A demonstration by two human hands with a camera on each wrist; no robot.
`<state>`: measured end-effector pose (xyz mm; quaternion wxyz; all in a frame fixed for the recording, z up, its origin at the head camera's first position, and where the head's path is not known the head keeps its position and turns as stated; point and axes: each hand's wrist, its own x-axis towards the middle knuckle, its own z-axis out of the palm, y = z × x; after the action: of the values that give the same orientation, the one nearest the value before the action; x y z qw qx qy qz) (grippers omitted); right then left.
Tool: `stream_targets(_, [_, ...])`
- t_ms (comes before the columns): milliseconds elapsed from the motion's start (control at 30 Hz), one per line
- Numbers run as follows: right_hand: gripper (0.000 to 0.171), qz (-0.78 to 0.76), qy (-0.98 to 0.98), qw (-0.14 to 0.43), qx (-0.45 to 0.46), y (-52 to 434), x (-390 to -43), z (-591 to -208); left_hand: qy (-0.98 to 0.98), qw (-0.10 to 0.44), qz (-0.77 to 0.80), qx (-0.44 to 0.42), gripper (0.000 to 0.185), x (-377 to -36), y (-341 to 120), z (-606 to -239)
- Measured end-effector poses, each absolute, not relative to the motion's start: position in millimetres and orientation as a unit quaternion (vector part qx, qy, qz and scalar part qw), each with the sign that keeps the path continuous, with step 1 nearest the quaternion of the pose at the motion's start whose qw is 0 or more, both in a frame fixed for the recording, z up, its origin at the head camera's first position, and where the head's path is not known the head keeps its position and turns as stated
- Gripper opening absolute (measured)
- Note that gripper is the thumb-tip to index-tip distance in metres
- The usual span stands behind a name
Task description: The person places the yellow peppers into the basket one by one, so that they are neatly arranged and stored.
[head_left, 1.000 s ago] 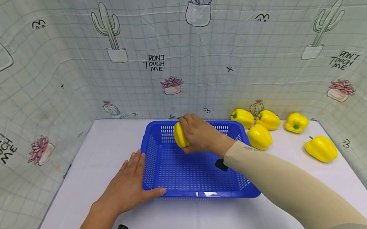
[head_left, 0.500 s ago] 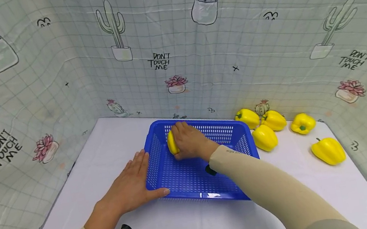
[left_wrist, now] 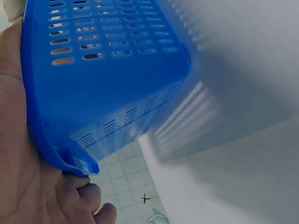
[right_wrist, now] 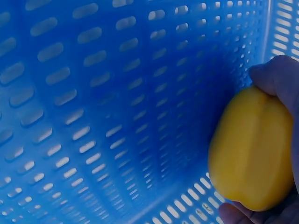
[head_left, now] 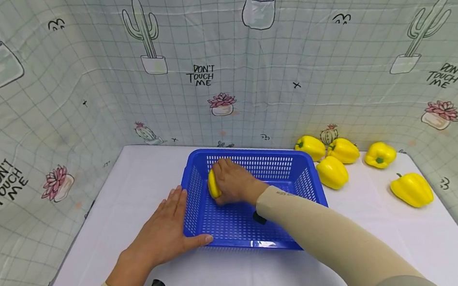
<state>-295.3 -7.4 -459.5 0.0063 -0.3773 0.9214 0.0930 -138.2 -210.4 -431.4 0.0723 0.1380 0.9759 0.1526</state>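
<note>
Before cactus-print cloth, steady blue plastic basket with straight-fingered left hand; inside, ease yellow pepper gently from gripping right hand.

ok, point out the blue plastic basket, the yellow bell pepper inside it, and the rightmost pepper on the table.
Blue plastic basket (head_left: 228,221), head view, bare part of its floor.
Yellow bell pepper inside it (right_wrist: 250,151), right wrist view, middle of its side.
Rightmost yellow bell pepper (head_left: 412,190), head view, middle of its side.
</note>
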Motion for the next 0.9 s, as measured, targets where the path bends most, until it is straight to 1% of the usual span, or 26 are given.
stream_targets(133, [0.078,0.093,0.924,0.005,-0.372,-8.2,-293.5,-460.8,0.976,0.070,0.155,0.139,0.130,-138.1,-210.1,-430.9])
stream_targets(333, [0.078,0.097,0.922,-0.012,-0.375,-9.4,-291.1,-461.5,0.975,0.070,0.159,0.137,0.131,-137.5,-210.7,-430.7])
stream_targets(900, [0.084,0.110,0.920,-0.021,-0.375,-9.2,-290.8,-462.2,0.975,0.073,0.158,0.135,0.130,-137.4,-211.1,-431.0])
